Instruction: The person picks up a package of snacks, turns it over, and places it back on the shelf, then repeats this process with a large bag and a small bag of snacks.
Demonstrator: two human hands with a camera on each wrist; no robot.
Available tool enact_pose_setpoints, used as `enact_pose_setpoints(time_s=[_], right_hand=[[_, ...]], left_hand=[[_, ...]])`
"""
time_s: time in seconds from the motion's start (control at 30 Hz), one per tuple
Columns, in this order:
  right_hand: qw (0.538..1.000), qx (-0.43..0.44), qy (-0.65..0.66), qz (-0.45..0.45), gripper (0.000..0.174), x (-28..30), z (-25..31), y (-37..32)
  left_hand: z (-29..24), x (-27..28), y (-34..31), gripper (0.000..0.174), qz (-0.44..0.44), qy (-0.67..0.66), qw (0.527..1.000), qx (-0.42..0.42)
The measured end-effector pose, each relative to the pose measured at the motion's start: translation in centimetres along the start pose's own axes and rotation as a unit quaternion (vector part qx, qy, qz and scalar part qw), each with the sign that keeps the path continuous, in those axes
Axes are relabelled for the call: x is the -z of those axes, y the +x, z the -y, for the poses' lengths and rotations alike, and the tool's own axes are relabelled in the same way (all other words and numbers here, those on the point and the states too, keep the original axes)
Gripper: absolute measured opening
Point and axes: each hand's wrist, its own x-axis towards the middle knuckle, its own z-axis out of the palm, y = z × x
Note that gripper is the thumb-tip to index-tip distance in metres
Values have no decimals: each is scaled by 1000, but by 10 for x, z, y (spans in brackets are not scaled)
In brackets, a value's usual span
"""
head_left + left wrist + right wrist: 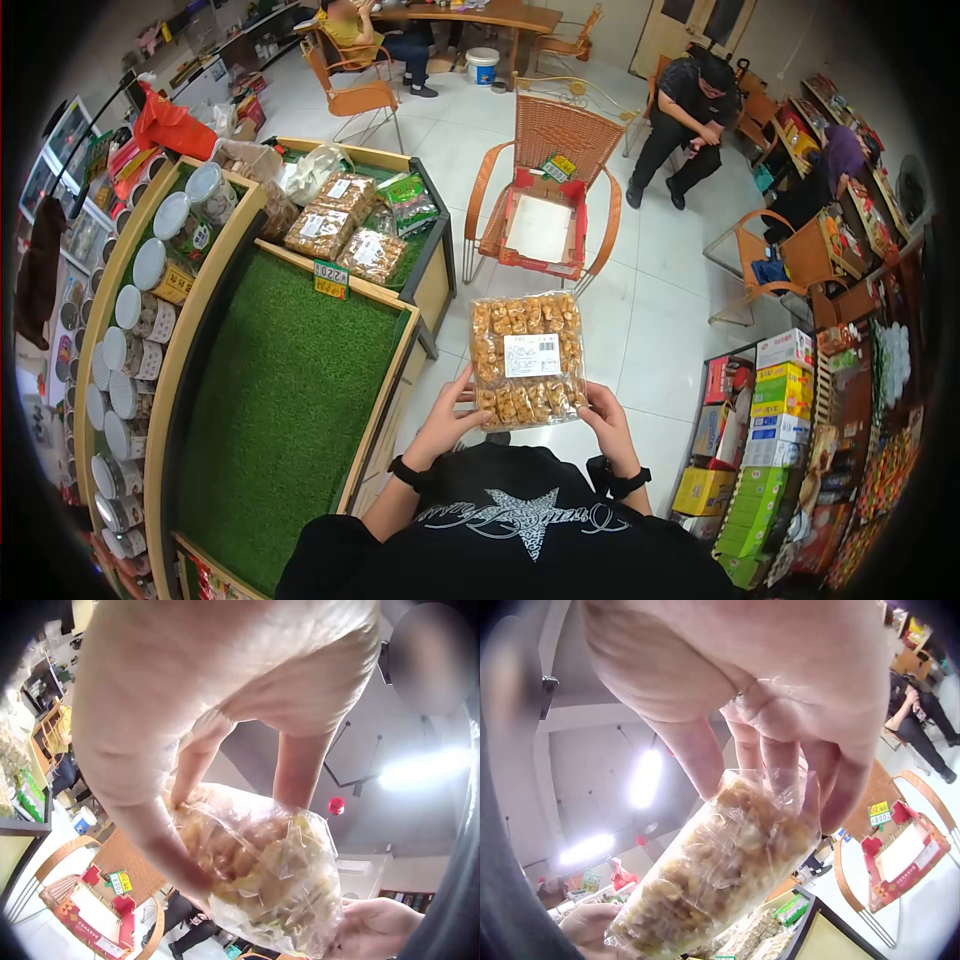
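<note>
A clear-wrapped pack of golden-brown fried dough snacks (pixel 528 320) is held up in front of the person's chest, its white label (pixel 531 355) facing up. My left hand (pixel 450 418) grips the lower left corner, thumb on top. At the lower right corner my right hand (pixel 609 430) grips the opposite edge. Seen from the left wrist, fingers curl round the crinkled plastic of the snack pack (pixel 262 862). The right wrist view shows the right fingers (pixel 697 757) wrapped over the pack's end.
To the left stands a display bin lined with green turf (pixel 270 390), with similar packs (pixel 320 232) behind it and lidded jars (pixel 128 307) alongside. Ahead, a wicker chair (pixel 566 125) bears a red carton (pixel 545 268). Stacked boxes (pixel 783 385) line the right; a seated person (pixel 690 125) is beyond.
</note>
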Motion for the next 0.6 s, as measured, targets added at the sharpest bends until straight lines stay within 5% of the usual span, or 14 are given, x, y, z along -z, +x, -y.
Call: enact_pose_setpoints(time_s=[0.6], right_hand=[[996, 90, 12, 19, 39, -81, 53, 193]], left_hand=[[-73, 128, 117, 71, -77, 33, 991, -101]])
